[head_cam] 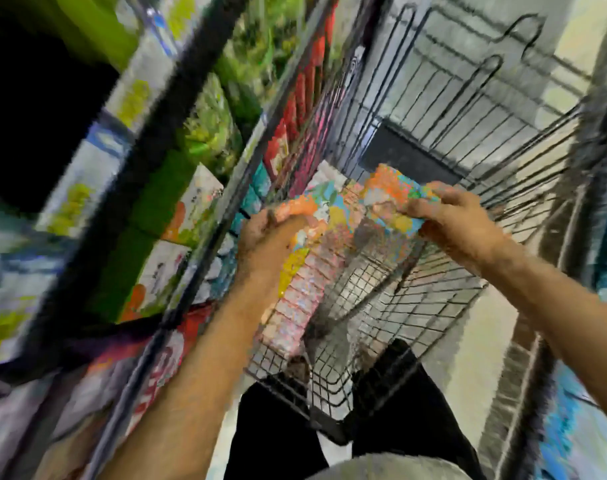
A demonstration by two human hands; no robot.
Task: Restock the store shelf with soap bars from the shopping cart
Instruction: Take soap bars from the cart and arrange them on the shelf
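Now gripping the bright soap pack (361, 209) mid-frame, left hand (271, 237) and right hand (458, 220) at each end. Looks light, slippery; best held by both ends.

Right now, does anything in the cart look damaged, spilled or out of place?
Nothing stands out. Both hands, left and right, hold colourful soap packs over the black wire shopping cart; blur hides finer damage.

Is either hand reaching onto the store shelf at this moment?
No: both the left hand and the right hand grip colourful soap packs over the wire shopping cart, beside the shelf.
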